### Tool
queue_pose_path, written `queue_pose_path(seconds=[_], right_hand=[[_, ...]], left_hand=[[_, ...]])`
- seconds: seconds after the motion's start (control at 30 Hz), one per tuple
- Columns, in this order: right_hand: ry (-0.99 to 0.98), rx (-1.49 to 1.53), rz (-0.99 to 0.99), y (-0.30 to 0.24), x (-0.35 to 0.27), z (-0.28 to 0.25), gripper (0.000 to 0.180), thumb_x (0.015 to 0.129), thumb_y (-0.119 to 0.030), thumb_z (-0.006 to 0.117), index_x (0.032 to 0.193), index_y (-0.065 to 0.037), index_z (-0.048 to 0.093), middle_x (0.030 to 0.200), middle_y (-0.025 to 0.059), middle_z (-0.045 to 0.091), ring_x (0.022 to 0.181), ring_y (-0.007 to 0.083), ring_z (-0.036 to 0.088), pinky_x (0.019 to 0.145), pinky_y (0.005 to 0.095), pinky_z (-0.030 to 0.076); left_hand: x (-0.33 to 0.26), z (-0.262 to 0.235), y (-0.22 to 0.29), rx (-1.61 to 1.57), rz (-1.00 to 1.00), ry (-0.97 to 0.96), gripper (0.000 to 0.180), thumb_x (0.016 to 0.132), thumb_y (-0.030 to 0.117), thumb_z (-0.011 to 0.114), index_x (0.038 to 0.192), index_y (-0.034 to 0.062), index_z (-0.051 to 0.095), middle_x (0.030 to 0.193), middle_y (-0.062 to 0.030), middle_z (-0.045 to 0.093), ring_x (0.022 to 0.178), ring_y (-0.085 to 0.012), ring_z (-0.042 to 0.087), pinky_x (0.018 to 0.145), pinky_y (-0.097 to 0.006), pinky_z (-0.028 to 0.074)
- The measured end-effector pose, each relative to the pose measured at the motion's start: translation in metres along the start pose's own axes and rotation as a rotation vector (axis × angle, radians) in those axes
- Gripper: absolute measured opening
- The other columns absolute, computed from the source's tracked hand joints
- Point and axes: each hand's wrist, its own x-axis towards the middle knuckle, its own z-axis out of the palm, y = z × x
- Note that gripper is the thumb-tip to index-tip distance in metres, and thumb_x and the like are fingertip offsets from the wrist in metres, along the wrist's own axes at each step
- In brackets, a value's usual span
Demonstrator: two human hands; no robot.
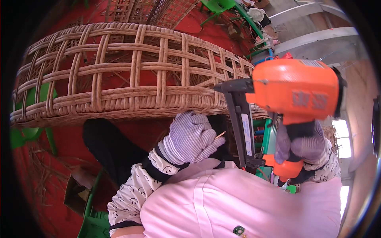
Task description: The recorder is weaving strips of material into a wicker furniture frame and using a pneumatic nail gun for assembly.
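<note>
A long woven rattan frame (137,88) with an open lattice side stretches across the view in front of me. My right hand (307,146), in a striped glove, is wrapped round the grip of an orange nail gun (295,87). The gun's black nose and magazine stand beside the right end of the frame; whether they touch it I cannot tell. My left hand (190,139), also in a striped glove, is closed just below the frame's near edge. A short tan rattan strip (220,135) pokes out from its fingers; the rest is hidden.
Rattan scraps (43,170) litter the red floor. An open cardboard box (77,192) stands at lower left beside a green plastic stool (93,224). Other woven panels (147,12) and a green chair (217,4) are farther back. Green rails run along the right.
</note>
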Motion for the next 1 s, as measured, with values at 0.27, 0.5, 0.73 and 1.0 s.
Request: queue_pose_path(seconds=[0.27, 0.5, 0.73, 1.0], right_hand=[[0.119, -0.003, 0.106, 0.014, -0.005, 0.010, 0.012, 0.075, -0.001, 0.059, 0.085, -0.005, 0.058, 0.068, 0.0034, 0.058, 0.062, 0.0135, 0.058, 0.053, 0.0293, 0.048], [-0.001, 0.007, 0.145, 0.015, -0.007, 0.006, 0.024, 0.083, -0.008, 0.051, 0.106, -0.001, 0.049, 0.091, 0.0111, 0.058, 0.078, 0.0196, 0.060, 0.070, 0.0334, 0.052], [-0.151, 0.114, 0.074, 0.020, -0.002, -0.006, 0.040, 0.075, -0.007, 0.061, 0.112, -0.002, 0.047, 0.088, 0.0071, 0.060, 0.080, 0.0201, 0.060, 0.069, 0.0330, 0.052], [-0.054, 0.080, 0.221, -0.039, 0.004, 0.015, 0.046, 0.064, -0.007, 0.064, 0.105, 0.006, 0.048, 0.060, 0.0104, 0.059, 0.054, 0.0186, 0.058, 0.058, 0.0270, 0.049]], left_hand=[[-0.003, 0.000, 0.002, 0.074, 0.015, -0.022, 0.027, 0.070, 0.026, 0.064, 0.052, 0.0097, 0.051, 0.054, -0.0052, 0.049, 0.057, -0.0220, 0.051, 0.055, -0.037, 0.039], [-0.004, 0.001, 0.001, 0.081, 0.024, -0.030, 0.027, 0.070, 0.027, 0.063, 0.053, 0.0094, 0.051, 0.054, -0.0059, 0.049, 0.057, -0.0227, 0.050, 0.056, -0.038, 0.040], [-0.006, 0.001, 0.001, 0.049, 0.044, -0.043, 0.025, 0.064, 0.024, 0.066, 0.052, 0.0078, 0.050, 0.056, -0.0072, 0.048, 0.056, -0.0245, 0.049, 0.057, -0.039, 0.037], [-0.016, 0.013, -0.006, -0.008, 0.061, -0.012, 0.027, 0.069, 0.025, 0.062, 0.052, 0.0099, 0.049, 0.052, -0.0055, 0.044, 0.054, -0.0226, 0.047, 0.052, -0.040, 0.036]])
